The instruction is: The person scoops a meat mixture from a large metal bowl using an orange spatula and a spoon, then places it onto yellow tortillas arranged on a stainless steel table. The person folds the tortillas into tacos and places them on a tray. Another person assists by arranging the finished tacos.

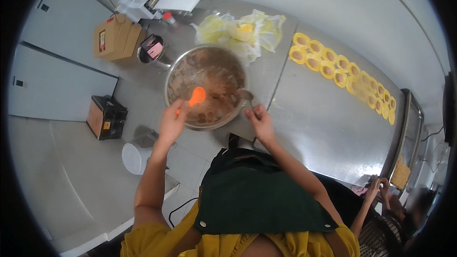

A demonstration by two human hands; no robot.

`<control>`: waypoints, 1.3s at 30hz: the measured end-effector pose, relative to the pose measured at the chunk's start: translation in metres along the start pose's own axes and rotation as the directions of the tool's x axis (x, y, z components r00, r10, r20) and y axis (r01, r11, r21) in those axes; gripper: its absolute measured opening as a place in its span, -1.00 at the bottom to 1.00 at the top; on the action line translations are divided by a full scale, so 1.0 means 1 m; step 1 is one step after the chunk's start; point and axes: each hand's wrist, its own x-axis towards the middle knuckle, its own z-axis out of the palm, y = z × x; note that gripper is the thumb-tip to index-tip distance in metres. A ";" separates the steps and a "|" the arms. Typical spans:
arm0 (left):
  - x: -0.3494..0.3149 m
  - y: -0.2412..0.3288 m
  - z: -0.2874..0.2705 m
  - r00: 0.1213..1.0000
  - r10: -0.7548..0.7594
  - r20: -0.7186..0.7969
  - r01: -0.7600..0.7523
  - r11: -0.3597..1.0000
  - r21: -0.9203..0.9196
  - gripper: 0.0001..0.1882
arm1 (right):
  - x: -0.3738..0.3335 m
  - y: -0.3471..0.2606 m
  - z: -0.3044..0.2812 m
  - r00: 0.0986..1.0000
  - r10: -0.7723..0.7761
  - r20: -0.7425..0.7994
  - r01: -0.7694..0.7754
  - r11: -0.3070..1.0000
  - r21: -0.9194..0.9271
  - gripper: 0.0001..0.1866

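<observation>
Your L hand point(174, 117) grips an orange spoon point(197, 95), R hand point(260, 119) a metal spoon point(245, 95); bowl point(171, 89) w/ brown mix point(218, 82) sits btwn & just beyond them, by near edge of counter point(323, 123).

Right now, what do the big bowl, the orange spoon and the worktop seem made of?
Big bowl: likely polished steel, its rim shiny grey. Orange spoon: probably plastic, uniformly bright-coloured. Worktop: apparently satin sheet metal, grey with glare near its edge.
</observation>
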 end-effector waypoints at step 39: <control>0.035 -0.023 0.042 0.613 0.354 0.707 -0.380 0.916 -0.129 -0.78 | 0.034 -0.016 0.063 0.936 0.017 -0.351 0.003 0.998 0.056 -0.65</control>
